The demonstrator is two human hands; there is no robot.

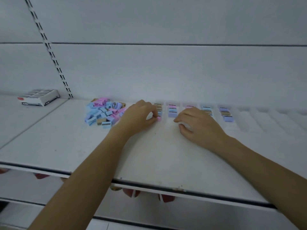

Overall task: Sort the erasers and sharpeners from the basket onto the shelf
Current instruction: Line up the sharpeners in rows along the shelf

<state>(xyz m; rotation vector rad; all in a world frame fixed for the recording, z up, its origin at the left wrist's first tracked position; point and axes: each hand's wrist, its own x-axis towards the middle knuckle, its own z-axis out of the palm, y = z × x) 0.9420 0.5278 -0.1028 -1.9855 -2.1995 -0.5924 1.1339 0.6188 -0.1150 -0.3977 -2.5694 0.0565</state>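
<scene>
The left hand pinches a small pink sharpener.

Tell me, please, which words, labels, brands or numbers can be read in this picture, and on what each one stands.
No text here can be read.
On the box at the left of the shelf: a red mark and dark print on its side, too blurred to read.
On the pile of sharpeners and the sorted rows: no lettering shows.
On the pink sharpener pinched by the left hand: no lettering shows.
</scene>
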